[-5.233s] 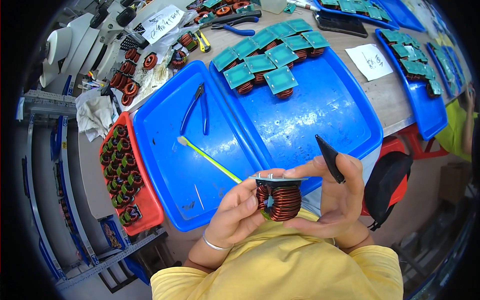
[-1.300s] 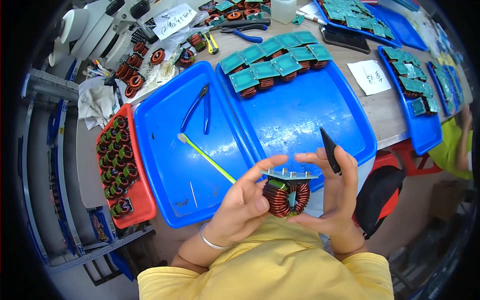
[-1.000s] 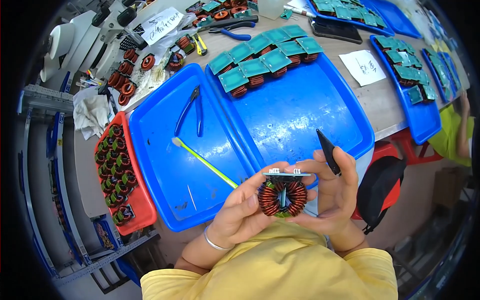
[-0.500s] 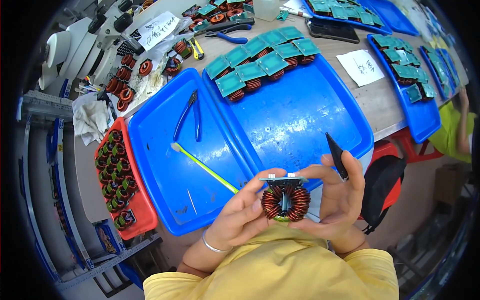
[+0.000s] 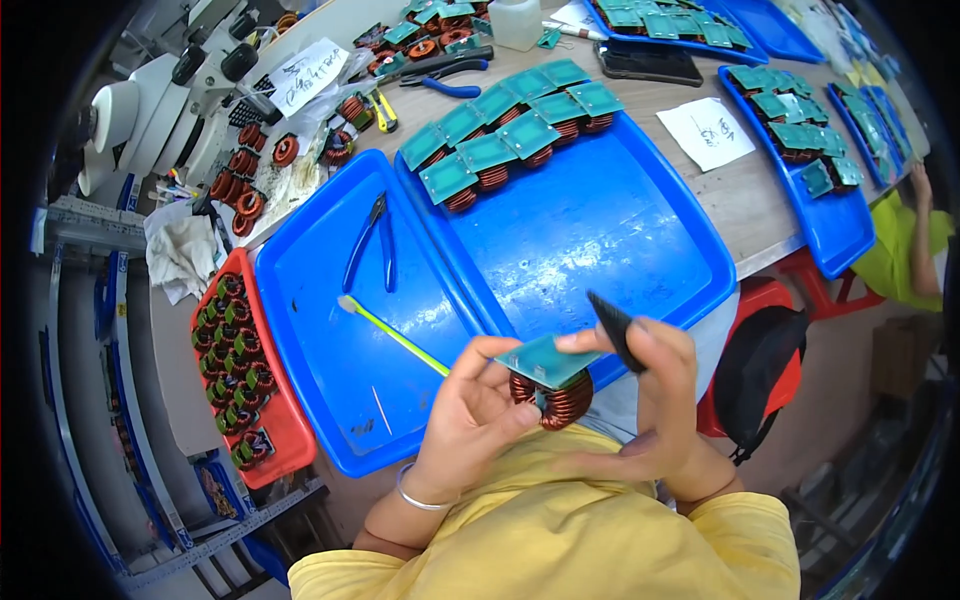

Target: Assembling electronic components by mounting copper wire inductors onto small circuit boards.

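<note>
My left hand (image 5: 470, 415) and my right hand (image 5: 655, 400) together hold a copper-wound coil on a small green board (image 5: 550, 375) close to my chest, board side up. Black tweezers (image 5: 612, 328) stick up between my right hand's fingers. Just past my hands lies a large blue tray (image 5: 620, 250) with several finished coils with green boards (image 5: 500, 140) along its far edge. A second blue tray (image 5: 330, 380) to the left holds a yellow-green swab stick (image 5: 395, 335) and blue-handled cutters (image 5: 372, 240).
A red tray (image 5: 275, 440) full of bare copper coils sits at far left. More coils, pliers, a white bottle, a dark phone, paper notes and further blue trays of green boards lie across the wooden bench. Another person in yellow-green (image 5: 905, 250) sits at far right. A red stool (image 5: 775, 310) stands under the bench.
I have turned the coil in my hands from showing its round copper winding to showing the green board on top. The tweezers stay in my right hand.
</note>
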The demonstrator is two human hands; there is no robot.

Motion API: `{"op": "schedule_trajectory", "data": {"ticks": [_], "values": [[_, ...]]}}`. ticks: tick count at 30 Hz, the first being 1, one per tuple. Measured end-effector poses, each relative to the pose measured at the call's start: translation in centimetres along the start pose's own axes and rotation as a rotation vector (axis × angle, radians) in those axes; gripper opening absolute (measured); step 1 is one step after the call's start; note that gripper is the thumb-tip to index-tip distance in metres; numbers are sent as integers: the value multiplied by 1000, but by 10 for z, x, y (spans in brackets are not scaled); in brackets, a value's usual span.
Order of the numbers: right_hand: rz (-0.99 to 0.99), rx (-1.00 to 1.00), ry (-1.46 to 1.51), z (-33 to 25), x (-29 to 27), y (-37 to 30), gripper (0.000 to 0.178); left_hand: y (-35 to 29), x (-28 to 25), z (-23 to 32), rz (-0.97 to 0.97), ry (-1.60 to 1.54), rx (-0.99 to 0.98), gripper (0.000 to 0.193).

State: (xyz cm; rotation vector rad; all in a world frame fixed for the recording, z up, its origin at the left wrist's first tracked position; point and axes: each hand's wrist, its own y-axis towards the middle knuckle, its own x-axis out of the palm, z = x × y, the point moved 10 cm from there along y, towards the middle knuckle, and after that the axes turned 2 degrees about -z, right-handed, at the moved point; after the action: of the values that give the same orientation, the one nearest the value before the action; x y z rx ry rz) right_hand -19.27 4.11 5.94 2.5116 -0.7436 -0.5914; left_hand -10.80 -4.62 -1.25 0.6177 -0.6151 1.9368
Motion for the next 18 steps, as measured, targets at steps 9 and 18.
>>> {"op": "schedule_trajectory", "data": {"ticks": [9,18], "values": [[-46,147,53,18,-46,19,79,19,34,28,2,926,204,59],[633,147,-893,86,-278,4,73,27,30,81,-18,1526,336,38]]}}
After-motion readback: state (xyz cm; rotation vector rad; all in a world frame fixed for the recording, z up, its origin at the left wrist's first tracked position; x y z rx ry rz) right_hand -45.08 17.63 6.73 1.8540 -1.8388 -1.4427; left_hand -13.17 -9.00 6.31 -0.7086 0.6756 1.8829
